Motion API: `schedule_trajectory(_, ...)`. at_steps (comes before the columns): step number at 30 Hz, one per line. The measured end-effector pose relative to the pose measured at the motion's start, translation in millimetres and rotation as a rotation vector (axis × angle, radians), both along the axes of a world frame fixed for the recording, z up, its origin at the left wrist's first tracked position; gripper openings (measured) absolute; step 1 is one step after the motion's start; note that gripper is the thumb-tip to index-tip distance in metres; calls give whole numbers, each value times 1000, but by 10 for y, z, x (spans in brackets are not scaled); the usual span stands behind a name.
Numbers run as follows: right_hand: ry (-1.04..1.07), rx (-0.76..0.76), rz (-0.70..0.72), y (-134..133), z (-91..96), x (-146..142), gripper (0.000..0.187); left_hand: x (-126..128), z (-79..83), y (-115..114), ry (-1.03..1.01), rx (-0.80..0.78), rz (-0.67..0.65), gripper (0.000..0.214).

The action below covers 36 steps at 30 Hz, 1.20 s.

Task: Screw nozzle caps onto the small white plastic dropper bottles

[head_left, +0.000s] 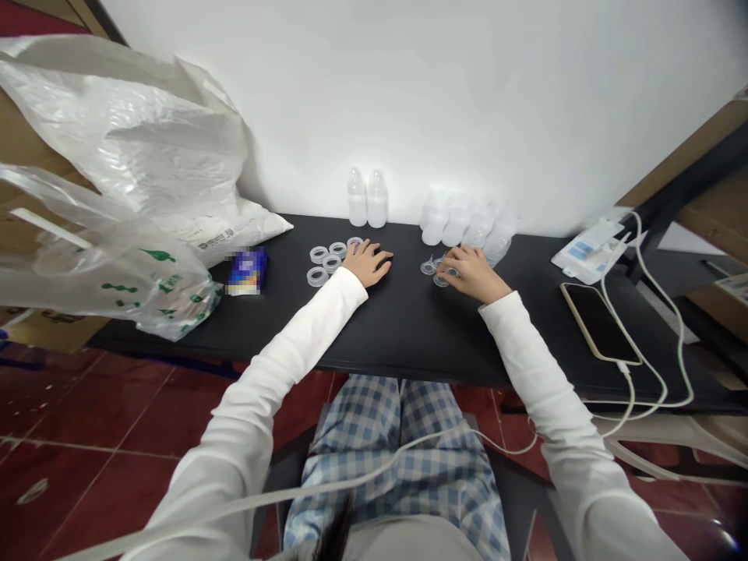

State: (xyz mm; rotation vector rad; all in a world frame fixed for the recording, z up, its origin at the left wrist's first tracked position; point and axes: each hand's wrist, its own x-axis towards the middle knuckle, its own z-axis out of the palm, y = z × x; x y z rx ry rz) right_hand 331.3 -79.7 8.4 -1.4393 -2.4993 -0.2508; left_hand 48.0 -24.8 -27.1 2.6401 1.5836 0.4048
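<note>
My left hand [367,265] rests with fingers spread on the black table, at the right edge of a group of translucent screw rings [317,276]. It holds nothing that I can see. To the right, my right hand [474,275] is bent down with thumb and fingertips together on one of several small clear bottle nipples [428,267]. Its fingers partly cover these pieces. Behind it, several translucent baby bottles [433,222] stand close together. Two more bottles with domed caps [377,199] stand upright by the wall.
On the left lie a big white plastic sack [157,148], a clear bag with green print [157,288] and a small blue packet [248,269]. A phone [599,323] with a white cable and a white-and-blue package [590,249] lie at right. The cable crosses my lap.
</note>
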Motion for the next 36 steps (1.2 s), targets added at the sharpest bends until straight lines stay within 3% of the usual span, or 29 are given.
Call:
schedule_trajectory(5,92,145,-56,158,232,-236,33,15,-40,27,-16,28,29,45)
schedule_trajectory(11,115,112,-8,1009,642,-807,55,44,-57,16,-31,52,33,43)
schedule_trajectory(16,138,58,-66,1572,646,-1224,63,64,-42,4,-30,33,53,43)
schedule_trajectory(23,170,22,-171,1483,435,-1347,37,88,34,-11,-56,76,82,40)
schedule_trajectory(30,232,84,-228,1491,474,-1482,55,123,88,-32,-83,69,106,41)
schedule_trajectory(36,244,60,-273,1538,514,-1593,51,132,62,-32,-130,75,125,55)
